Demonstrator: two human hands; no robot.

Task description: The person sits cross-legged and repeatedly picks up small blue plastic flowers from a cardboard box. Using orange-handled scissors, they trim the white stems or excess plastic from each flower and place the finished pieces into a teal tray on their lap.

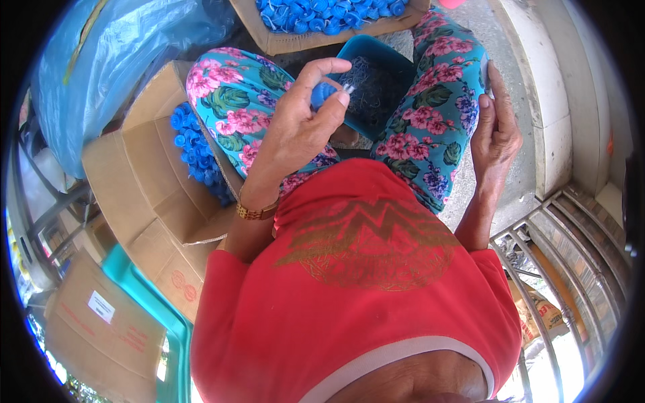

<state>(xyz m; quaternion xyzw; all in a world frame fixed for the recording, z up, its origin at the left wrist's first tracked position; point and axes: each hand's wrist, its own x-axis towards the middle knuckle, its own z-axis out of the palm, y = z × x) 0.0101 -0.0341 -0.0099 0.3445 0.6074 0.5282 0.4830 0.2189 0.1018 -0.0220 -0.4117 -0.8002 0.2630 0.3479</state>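
Note:
My left hand (pixel 302 117) is raised over my lap, its thumb and fingers curled around a small blue plastic piece (pixel 322 94) with a pale tip. The piece looks like a round cap, but the fingers cover part of it. Beside my right knee, my right hand (pixel 498 124) has its thumb and fingers closed on a thin grey tool (pixel 486 77), seen edge-on; its exact kind is unclear. Between my knees stands a dark teal bin (pixel 402 64) with thin, stringy pale scraps inside.
Ahead, a cardboard box (pixel 272 46) holds many blue pieces (pixel 329 15). At my left another open carton (pixel 144 151) contains more of them. Blue plastic sheeting (pixel 114 74) lies beyond it. Metal railings (pixel 537 282) stand at the right, a teal plastic chair (pixel 178 336) at lower left.

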